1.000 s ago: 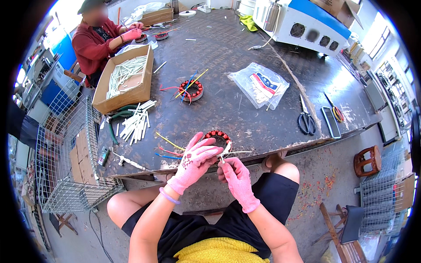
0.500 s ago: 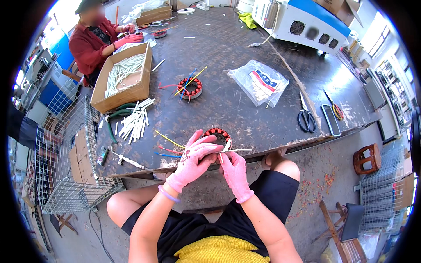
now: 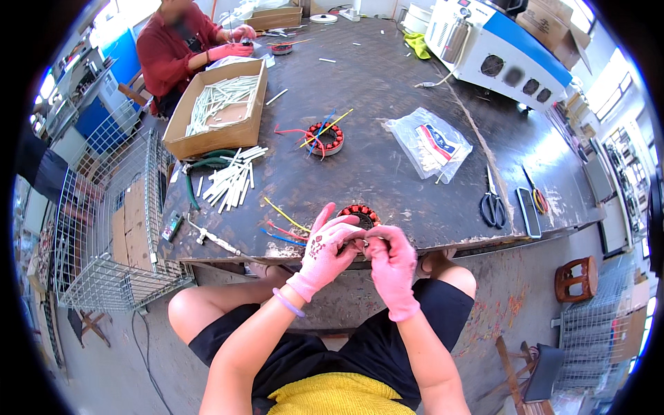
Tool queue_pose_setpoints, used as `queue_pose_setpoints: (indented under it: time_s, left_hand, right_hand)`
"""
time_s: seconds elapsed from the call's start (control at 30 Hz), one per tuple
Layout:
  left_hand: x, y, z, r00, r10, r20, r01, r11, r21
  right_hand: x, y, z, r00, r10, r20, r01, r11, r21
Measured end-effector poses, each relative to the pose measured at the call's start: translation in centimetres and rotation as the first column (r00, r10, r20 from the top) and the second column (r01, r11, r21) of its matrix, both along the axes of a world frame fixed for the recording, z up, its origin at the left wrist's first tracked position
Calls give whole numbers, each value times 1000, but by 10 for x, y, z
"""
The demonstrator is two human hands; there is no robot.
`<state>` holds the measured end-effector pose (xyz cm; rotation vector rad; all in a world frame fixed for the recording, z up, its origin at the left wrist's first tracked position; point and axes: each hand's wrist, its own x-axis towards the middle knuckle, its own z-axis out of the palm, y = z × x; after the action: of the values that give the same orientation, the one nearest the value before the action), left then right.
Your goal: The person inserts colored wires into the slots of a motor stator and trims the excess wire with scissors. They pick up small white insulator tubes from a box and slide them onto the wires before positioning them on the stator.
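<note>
At the table's near edge, my left hand (image 3: pixel 328 254), in a pink glove, is closed on a motor stator (image 3: pixel 361 213), a ring with red copper windings. Yellow, red and blue lead wires (image 3: pixel 285 214) stick out from it to the left. My gloved right hand (image 3: pixel 393 273) is pinched against the left fingertips at the ring's near side. Whatever lies between those fingers is hidden. Farther back on the table rests a second stator (image 3: pixel 335 142), with its coloured leads lying across it.
White sleeves (image 3: pixel 234 181) lie piled beside a cardboard box (image 3: pixel 214 145) of more sleeves. Green-handled pliers (image 3: pixel 191 181), a small torch (image 3: pixel 207 236), a plastic bag (image 3: pixel 443 155), scissors (image 3: pixel 492 207) and a phone (image 3: pixel 528 213) surround my workspace. A co-worker (image 3: pixel 173 52) sits at far left.
My right hand has turned, its fingers curling closer to the left fingertips. The pale strip that stuck out to the right is no longer visible. The whole view has shifted slightly.
</note>
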<state>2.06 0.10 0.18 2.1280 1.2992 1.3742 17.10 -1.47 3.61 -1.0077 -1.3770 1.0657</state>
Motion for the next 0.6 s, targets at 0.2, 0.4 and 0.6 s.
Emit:
queue_pose_setpoints:
  time_s: [0.2, 0.4, 0.6]
  left_hand:
    - [-10, -1, -3, 996, -48, -74, 48, 999, -1]
    - [-13, -2, -8, 994, -102, -46, 105, 993, 49]
    - [-7, -3, -8, 984, 15, -176, -1, 996, 84]
  right_hand:
    - [17, -8, 15, 997, 75, 34, -73, 996, -57]
    - [11, -2, -19, 958, 38, 285, -103, 971, 215]
    - [-3, -21, -41, 925, 42, -377, -159, 945, -286]
